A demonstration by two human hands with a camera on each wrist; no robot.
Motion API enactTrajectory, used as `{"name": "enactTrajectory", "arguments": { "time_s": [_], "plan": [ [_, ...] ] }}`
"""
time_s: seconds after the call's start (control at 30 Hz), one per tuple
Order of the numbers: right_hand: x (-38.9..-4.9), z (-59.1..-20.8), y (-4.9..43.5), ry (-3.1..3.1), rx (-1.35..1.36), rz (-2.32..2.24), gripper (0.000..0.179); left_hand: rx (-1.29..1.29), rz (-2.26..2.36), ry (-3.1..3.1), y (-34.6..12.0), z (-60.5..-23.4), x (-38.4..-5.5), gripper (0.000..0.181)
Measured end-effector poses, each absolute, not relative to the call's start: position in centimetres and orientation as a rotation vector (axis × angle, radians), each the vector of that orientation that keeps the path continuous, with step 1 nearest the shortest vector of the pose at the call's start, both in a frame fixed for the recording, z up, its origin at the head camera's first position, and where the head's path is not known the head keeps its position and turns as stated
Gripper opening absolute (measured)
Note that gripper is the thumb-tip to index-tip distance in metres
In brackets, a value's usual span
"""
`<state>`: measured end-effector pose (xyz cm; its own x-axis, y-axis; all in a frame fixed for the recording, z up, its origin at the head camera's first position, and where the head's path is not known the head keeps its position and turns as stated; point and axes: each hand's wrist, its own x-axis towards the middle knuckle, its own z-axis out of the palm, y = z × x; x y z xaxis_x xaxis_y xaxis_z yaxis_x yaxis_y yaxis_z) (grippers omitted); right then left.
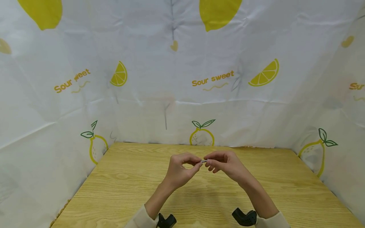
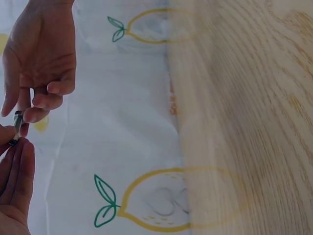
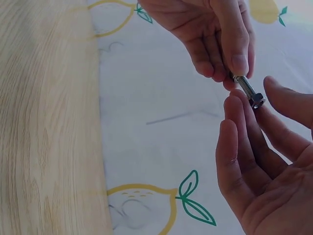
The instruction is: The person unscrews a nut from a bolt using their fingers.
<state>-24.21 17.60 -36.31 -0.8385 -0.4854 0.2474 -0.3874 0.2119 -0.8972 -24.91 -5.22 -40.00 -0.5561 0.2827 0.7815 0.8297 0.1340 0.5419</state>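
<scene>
Above the wooden table, my left hand point(image 1: 180, 171) pinches one end of a small metal bolt point(image 1: 203, 161) between thumb and fingertips. The right wrist view shows the bolt's threaded shank point(image 3: 247, 86) and a hex piece point(image 3: 257, 101) at the end away from the left hand; I cannot tell whether that piece is a nut or the head. My right hand point(image 1: 229, 166) is at this hex end, its fingers extended beside and under it. Its thumb point(image 3: 288, 103) stands apart from the metal. The left fingers hide the bolt's other end.
The wooden tabletop point(image 1: 128, 186) spreads below both hands. A white sheet point(image 1: 148, 79) with lemon prints hangs behind the table and along both sides. Black wrist mounts point(image 1: 244, 217) sit at the sleeves.
</scene>
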Motion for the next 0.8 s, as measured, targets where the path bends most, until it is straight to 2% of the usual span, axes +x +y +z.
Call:
{"name": "enactTrajectory", "arguments": {
  "time_s": [0.37,0.8],
  "plan": [
    [-24.13,-36.29,17.71,2.344,-0.848,-1.768,0.036,-1.082,-1.458,-1.901,-5.15,-40.06,-24.91,0.006],
    [-24.12,-36.32,17.66,2.404,-0.858,-1.76,0.03,-1.115,-1.418,-1.88,-5.06,-40.24,-25.17,0.006]
  ]
}}
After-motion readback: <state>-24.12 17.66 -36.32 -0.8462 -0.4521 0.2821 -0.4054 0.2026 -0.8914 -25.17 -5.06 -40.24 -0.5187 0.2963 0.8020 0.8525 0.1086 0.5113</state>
